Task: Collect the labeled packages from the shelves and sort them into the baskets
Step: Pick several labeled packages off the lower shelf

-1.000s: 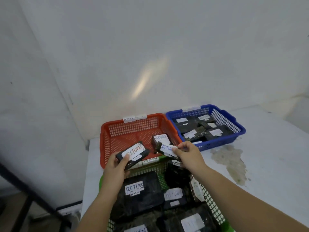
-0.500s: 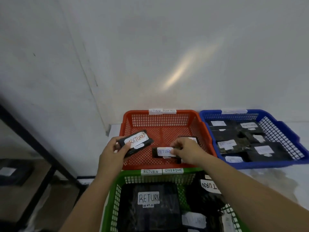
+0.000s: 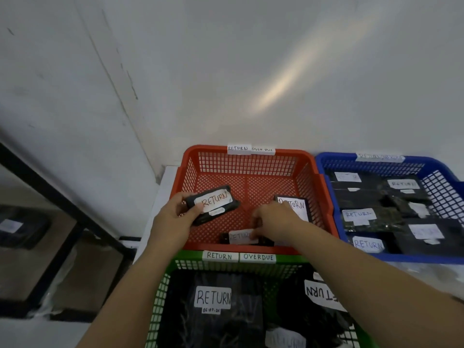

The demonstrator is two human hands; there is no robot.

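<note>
— Orange mesh is where we work now: the orange basket (image 3: 251,172) sits on the table (image 3: 165,187) between the wall and the green basket (image 3: 190,263), with the blue basket (image 3: 391,258) just beside it on our right.

— Where are the packages?

— Our left hand (image 3: 173,219) curls round a black package (image 3: 213,204) marked RETURN, held above the basket's left half. Our right hand (image 3: 273,219) pinches the label end of a second package (image 3: 241,237), low by the near wall, seemingly at the floor. A third package (image 3: 295,205) lies flat to the right, partly behind that hand.

— How do we finish cleanly?

— We judge it best to release the right one flat, label up, clear of the third. Then we lower the left one into the bare left mesh rather than dropping it, so no label gets covered.
</note>
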